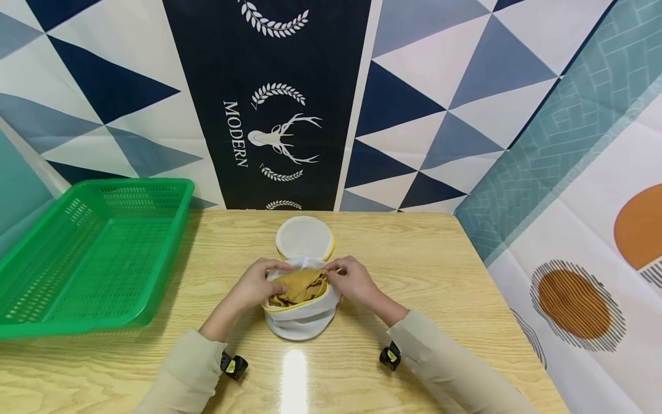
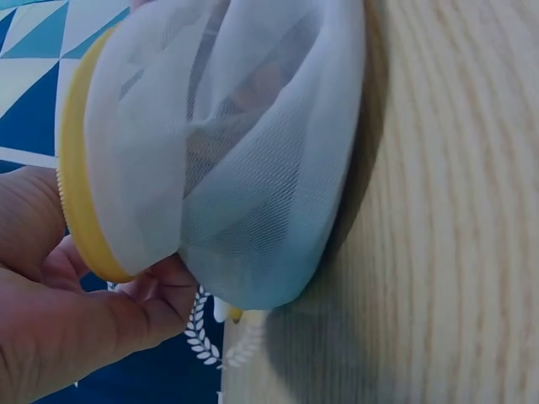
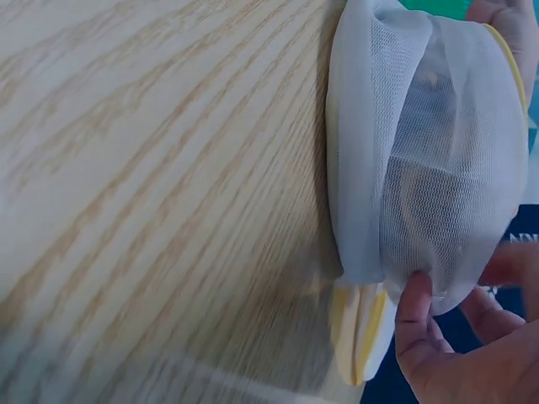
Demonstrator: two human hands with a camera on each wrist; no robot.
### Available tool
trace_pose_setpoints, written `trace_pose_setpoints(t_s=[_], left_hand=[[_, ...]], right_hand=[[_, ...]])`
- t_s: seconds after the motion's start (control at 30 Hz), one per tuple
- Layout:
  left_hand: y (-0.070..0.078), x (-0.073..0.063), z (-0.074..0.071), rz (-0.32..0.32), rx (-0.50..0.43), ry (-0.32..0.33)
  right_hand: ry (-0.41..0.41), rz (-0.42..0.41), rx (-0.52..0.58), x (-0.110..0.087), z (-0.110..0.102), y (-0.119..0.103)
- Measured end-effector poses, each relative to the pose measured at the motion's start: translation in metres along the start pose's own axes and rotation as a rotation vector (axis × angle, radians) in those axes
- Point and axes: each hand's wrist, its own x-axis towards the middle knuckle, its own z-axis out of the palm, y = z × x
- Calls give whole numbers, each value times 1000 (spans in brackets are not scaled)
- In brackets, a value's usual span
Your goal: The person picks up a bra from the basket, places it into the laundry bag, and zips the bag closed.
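Observation:
A round white mesh laundry bag (image 1: 302, 322) with a yellow zipper edge stands on the table, its round lid (image 1: 305, 237) folded back behind it. Bunched inside lies a mustard-yellow cloth item (image 1: 299, 284); its exact kind cannot be made out. My left hand (image 1: 257, 283) holds the bag's left rim, thumb over the cloth and fingers outside. At the right rim, my right hand (image 1: 351, 280) pinches the bag's edge beside the cloth. The right wrist view shows fingertips (image 3: 414, 299) against the outside of the mesh. In the left wrist view, the bag's wall (image 2: 253, 185) hides the cloth.
A green plastic basket (image 1: 147, 313) with perforated sides stands at the left of the wooden table (image 1: 403, 247). Patterned cloth covers the wall behind (image 1: 414, 115) and the right side. A black wrist camera sits at each sleeve.

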Motion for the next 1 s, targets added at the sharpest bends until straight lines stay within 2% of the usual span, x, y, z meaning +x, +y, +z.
trace_pose_setpoints(t_s=[0.17, 0.27, 0.47, 0.57, 0.7, 0.87, 1.0], left_hand=[[2, 2, 1, 0, 3, 18], [3, 2, -1, 16, -5, -12], [1, 1, -9, -50, -168, -92], [-1, 0, -12, -80, -209, -119], [-2, 0, -12, -71, -163, -120], [-3, -3, -8, -39, -39, -47], [-3, -6, -6, -18, 15, -4]], right_hand=[[22, -7, -3, 4, 1, -4], [34, -2, -24, 4, 3, -6], [43, 22, -36, 3, 3, -10], [44, 27, -41, 3, 4, -10], [49, 26, -48, 2, 4, -10], [53, 8, -50, 0, 7, -8], [55, -9, -58, -1, 9, -7]])
